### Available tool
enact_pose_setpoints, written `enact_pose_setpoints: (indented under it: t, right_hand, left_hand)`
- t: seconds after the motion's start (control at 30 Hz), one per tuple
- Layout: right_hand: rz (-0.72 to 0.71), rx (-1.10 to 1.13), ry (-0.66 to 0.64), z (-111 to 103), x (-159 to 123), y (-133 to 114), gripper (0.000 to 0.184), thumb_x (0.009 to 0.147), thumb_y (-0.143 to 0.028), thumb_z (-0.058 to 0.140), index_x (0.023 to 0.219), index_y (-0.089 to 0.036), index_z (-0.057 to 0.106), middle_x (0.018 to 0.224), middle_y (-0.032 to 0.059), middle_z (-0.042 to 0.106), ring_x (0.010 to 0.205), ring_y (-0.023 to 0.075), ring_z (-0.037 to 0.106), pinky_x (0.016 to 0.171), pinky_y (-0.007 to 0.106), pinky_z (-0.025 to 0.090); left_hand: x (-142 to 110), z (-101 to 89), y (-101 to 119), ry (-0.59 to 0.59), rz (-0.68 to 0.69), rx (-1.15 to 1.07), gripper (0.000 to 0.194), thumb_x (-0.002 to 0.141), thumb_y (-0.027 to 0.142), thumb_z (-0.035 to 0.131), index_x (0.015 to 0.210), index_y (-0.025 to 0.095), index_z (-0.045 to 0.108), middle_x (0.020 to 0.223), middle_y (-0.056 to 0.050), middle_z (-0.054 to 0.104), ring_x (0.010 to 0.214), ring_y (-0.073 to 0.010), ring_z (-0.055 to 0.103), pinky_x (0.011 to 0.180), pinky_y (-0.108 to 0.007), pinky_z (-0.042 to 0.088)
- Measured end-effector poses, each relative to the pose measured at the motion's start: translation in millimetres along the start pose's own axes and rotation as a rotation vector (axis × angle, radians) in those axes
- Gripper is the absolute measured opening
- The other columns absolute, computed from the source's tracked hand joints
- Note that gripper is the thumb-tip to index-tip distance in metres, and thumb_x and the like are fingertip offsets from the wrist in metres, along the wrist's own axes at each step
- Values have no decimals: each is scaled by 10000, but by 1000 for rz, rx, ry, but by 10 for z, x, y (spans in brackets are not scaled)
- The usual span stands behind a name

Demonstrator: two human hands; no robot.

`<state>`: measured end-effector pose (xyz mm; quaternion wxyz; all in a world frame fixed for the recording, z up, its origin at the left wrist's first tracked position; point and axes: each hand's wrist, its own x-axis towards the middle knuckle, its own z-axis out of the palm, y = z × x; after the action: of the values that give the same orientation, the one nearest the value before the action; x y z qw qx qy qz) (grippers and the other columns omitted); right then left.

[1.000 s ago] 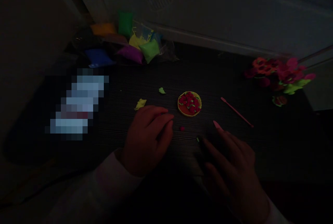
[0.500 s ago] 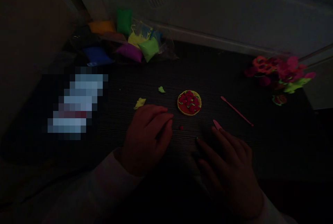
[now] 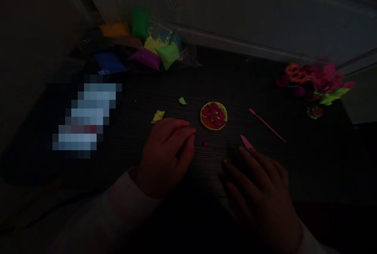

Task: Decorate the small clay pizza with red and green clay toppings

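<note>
My left hand (image 3: 165, 157) rests on the dark table with loosely curved fingers, the thumb a little apart from the index finger, nothing visible between them. A yellow clay scrap (image 3: 158, 116) lies just behind its knuckles. Right of its fingertips sits a small red clay ball (image 3: 205, 144). My right hand (image 3: 262, 191) is open, its fingers spread low over the table beside a pink clay knife (image 3: 246, 142), whose handle end the fingers hide. A tiny pale green speck shows at its index fingertip. Beyond both hands lies a round clay pizza (image 3: 214, 116) with yellow rim and red and green toppings.
A pink modelling stick (image 3: 267, 125) lies to the right, a light green scrap (image 3: 182, 101) behind. Packets of coloured clay (image 3: 147, 58) lie at the back left, near a blurred-out bright screen (image 3: 88, 116). Colourful clay pieces (image 3: 321, 83) stand at the back right.
My right hand has shifted slightly down and right, baring more of the pink knife's blade. My left hand stays still.
</note>
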<state>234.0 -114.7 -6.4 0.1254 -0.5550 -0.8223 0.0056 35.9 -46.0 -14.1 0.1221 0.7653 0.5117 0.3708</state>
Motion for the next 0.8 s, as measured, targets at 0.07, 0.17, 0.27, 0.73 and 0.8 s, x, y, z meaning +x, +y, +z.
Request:
enact_pose_setpoints:
  t: [0.07,0.17,0.27,0.73,0.8]
  right_hand:
    - [-3,11,0,2,-11,9,222,784,-279,505,961,-204,618,1197,129,500,1078,317,439,822,489,335]
    - [-20,48,13,-9,-33,38,219,780,-232,507,978,-182,589,1218,143,460,1083,317,432,823,495,341]
    - [-49,110,24,-56,-37,58,255,773,-179,496,1023,-158,542,1274,153,376,1116,317,397,821,486,362]
    - [-119,273,21,-179,85,-75,284,796,-156,438,1075,-194,476,1282,116,320,1174,268,331,892,455,342]
    - [-133,275,18,-172,89,-77,283,794,-156,440,1072,-190,481,1282,119,317,1170,269,332,895,460,337]
  left_hand:
    - [0,2,-10,0,6,4,131,745,120,536,852,157,600,880,-60,603,862,-182,552,774,-352,466]
    - [-2,0,-11,4,15,0,131,742,113,541,853,147,602,878,-65,608,863,-175,552,782,-345,465]
    - [-12,-16,44,0,0,-49,132,743,111,541,848,143,615,861,-62,624,849,-167,565,791,-338,467]
    - [-76,-18,298,-536,-599,-980,183,726,116,577,803,247,679,827,29,693,739,-130,644,641,-222,529]
    - [-88,7,291,-570,-750,-1142,179,720,126,582,777,261,684,799,40,694,724,-121,637,643,-222,513]
